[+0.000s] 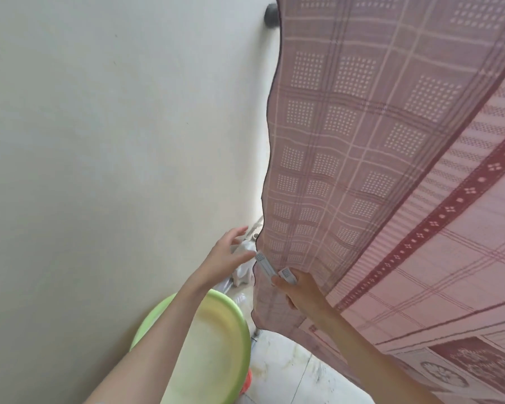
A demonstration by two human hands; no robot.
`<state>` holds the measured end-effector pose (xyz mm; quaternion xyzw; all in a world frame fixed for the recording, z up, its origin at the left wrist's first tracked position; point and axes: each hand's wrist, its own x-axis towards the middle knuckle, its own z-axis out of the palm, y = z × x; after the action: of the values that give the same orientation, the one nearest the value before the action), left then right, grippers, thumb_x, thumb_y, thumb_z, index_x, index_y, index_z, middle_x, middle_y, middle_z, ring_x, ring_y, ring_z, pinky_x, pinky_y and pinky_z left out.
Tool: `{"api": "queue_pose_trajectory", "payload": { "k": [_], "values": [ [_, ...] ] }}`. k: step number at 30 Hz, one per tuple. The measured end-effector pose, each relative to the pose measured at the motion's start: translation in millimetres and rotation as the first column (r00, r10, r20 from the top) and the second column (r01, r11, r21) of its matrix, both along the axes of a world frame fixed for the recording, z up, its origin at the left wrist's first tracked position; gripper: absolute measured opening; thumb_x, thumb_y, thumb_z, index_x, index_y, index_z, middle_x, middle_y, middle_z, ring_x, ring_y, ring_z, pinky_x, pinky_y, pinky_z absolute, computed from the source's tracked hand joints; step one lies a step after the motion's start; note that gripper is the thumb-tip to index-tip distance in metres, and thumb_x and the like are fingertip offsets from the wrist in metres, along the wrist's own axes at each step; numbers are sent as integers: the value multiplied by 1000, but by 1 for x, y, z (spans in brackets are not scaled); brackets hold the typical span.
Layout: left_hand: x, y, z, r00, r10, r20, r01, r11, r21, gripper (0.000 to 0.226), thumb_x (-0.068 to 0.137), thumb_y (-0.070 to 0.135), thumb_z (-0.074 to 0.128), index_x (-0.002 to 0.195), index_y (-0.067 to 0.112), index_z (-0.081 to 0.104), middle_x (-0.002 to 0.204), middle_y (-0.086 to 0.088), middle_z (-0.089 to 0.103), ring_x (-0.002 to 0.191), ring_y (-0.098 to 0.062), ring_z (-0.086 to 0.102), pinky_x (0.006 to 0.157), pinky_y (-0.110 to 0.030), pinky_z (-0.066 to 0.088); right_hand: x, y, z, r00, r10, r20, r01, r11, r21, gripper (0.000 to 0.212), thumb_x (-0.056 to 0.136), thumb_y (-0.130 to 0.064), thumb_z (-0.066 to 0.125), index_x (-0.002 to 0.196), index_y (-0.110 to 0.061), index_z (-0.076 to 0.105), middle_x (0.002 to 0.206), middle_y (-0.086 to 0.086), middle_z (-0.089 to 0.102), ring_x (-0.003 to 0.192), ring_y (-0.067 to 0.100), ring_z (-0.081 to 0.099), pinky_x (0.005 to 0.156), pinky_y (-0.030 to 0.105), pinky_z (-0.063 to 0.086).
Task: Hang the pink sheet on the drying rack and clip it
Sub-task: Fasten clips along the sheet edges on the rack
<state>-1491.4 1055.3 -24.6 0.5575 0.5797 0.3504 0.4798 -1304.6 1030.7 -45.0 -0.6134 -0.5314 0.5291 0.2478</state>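
The pink checked sheet (pixel 362 147) hangs down from above and fills the right half of the view, its dark-hemmed left edge running down the middle. My right hand (pixel 299 293) holds two white clothes clips (pixel 274 271) right at the sheet's lower left edge. My left hand (pixel 226 258) is spread open just left of the clips, its fingertips near the upper clip. The drying rack is almost entirely hidden by the sheet; only a thin metal leg (pixel 256 333) shows below the sheet's corner.
A plain pale wall (pixel 114 141) takes up the left side, with a dark round fitting (pixel 271 14) near the top. A light green basin (pixel 213 345) stands on the tiled floor (pixel 298 371) under my left arm. White objects lie by the wall behind my left hand.
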Motion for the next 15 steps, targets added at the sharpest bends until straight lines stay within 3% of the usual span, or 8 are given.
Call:
{"api": "queue_pose_trajectory", "payload": {
  "k": [4, 6, 8, 13, 15],
  "values": [
    [-3, 39, -11, 978, -205, -41, 206, 979, 5, 58, 84, 15, 65, 135, 31, 41, 136, 7, 45, 122, -7, 42, 100, -35, 43, -5, 0, -11, 978, -15, 210, -5, 996, 94, 20, 89, -30, 58, 97, -12, 61, 78, -5, 57, 66, 8, 53, 60, 19, 37],
    [-3, 55, -14, 955, -295, -26, 296, 954, 39, 58, 84, 15, 65, 130, 39, 40, 140, 8, 43, 123, -7, 42, 100, -37, 43, -6, -2, -14, 944, -6, 330, -38, 991, 129, 28, 90, -30, 57, 112, -13, 59, 98, -2, 58, 86, 13, 52, 65, 18, 32],
    [0, 67, -17, 923, -385, -30, 386, 921, 52, 59, 84, 15, 65, 134, 36, 41, 141, 11, 43, 124, -8, 42, 100, -37, 41, -7, -5, -14, 934, -30, 357, -28, 987, 155, 33, 90, -27, 57, 120, -13, 55, 115, 1, 58, 103, 16, 52, 73, 17, 30],
    [13, 81, -20, 868, -497, -26, 497, 865, 64, 56, 84, 11, 63, 134, 28, 45, 133, 9, 52, 126, -12, 44, 101, -43, 39, -11, -10, -14, 911, -132, 391, 56, 978, 199, 32, 89, -17, 58, 120, -8, 54, 124, 6, 54, 110, 18, 50, 78, 15, 28],
    [16, 86, -19, 858, -513, -13, 513, 857, 54, 64, 83, 11, 65, 139, 28, 38, 139, 6, 48, 128, -10, 41, 103, -37, 36, -12, -11, -13, 911, -163, 379, 88, 974, 207, 34, 89, -16, 58, 121, -8, 54, 126, 4, 53, 111, 15, 49, 82, 15, 29]
  ]
}}
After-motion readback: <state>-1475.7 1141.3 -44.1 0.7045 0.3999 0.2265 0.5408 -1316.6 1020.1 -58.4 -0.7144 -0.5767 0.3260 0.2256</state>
